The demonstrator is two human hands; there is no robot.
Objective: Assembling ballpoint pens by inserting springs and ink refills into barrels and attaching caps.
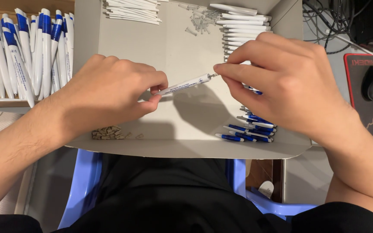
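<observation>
While it lies nearly level over the middle of the shallow cardboard tray (121, 51), the white pen barrel (184, 84) is slim, bears small dark print, and ends at its right tip in a thin metal piece. The left hand (109, 92) pinches its left end between thumb and forefinger. The right hand (281, 82) pinches the metal tip with fingers pressed together. Near right lie blue clip pieces (249, 129); far right, white barrels (240, 26) and small springs (199, 19); near left, tan bits (106, 132). Finished blue-and-white pens (26, 51) fill a box at far left.
</observation>
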